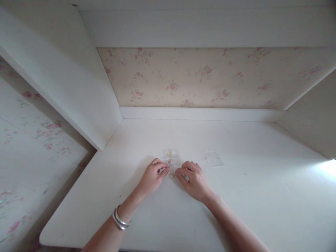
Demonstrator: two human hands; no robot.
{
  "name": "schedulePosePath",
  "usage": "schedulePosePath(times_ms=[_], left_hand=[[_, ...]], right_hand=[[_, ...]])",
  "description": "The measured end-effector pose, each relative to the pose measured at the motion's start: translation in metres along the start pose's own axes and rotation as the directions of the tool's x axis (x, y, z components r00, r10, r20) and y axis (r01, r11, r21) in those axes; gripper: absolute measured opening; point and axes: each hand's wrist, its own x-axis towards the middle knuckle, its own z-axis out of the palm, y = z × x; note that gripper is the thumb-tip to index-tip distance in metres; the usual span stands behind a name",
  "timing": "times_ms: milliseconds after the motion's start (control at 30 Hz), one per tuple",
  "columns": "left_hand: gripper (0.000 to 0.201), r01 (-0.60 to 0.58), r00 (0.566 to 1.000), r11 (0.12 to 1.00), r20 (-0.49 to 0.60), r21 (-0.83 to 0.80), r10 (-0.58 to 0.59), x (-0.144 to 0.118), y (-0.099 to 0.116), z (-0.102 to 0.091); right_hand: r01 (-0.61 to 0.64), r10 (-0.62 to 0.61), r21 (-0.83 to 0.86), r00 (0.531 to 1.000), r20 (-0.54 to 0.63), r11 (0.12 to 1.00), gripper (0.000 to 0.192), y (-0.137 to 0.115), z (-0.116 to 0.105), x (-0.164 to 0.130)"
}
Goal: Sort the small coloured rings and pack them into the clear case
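A small clear plastic box [176, 157] lies on the white desktop. Inside it are a gold-coloured ring-like piece [169, 153] and a reddish round one [170, 161]. My left hand [153, 177] is closed in a pinch at the box's front left corner; whatever is between its fingertips is too small to make out. My right hand [193, 179] is also pinched, just right of a pale gold ring-like piece [171, 176] in front of the box. Whether its fingertips touch that piece, I cannot tell.
A flat clear plastic lid or tray [213, 159] lies right of the box. Behind the white desktop [249, 206] stands a low ledge [199, 113] under floral wallpaper. White panels flank it left [86, 87] and right [312, 115], with a shelf [196, 28] above.
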Motion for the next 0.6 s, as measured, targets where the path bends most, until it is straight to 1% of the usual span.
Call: schedulePosePath(times_ms=[67,133,233,333,400,467,533,600], left_hand=[[0.029,0.016,0.999,1.000,-0.041,0.005,-0.016,0.005,-0.001,-0.003],[0.030,0.022,0.997,0.999,-0.070,0.025,-0.021,0.012,-0.001,-0.006],[0.029,-0.001,0.995,0.996,-0.096,0.086,0.009,0.026,-0.003,-0.008],[0.027,-0.054,0.990,0.981,-0.117,0.185,0.077,0.044,-0.007,-0.007],[0.025,-0.088,0.985,0.959,-0.119,0.269,0.124,0.055,-0.010,-0.004],[0.023,-0.103,0.984,0.936,-0.105,0.335,0.146,0.063,-0.012,-0.002],[0.022,-0.103,0.986,0.924,-0.082,0.369,0.143,0.066,-0.014,0.001],[0.024,-0.099,0.988,0.925,-0.076,0.367,0.136,0.062,-0.015,0.002]], right_hand=[[0.043,-0.041,-0.035,0.997,0.068,0.998,0.018,-0.007,-0.001,-0.002],[0.086,-0.079,-0.065,0.991,0.107,0.994,0.018,-0.012,-0.001,-0.002],[0.117,-0.104,-0.100,0.987,0.123,0.988,0.020,-0.015,0.002,-0.001],[0.124,-0.107,-0.131,0.986,0.125,0.984,0.021,-0.013,0.007,-0.001],[0.129,-0.110,-0.153,0.986,0.129,0.980,0.020,-0.011,0.010,-0.002],[0.142,-0.118,-0.170,0.983,0.144,0.975,0.020,-0.010,0.011,-0.002],[0.154,-0.125,-0.181,0.979,0.161,0.971,0.019,-0.010,0.010,-0.003],[0.154,-0.123,-0.183,0.978,0.169,0.971,0.020,-0.011,0.008,-0.003]])
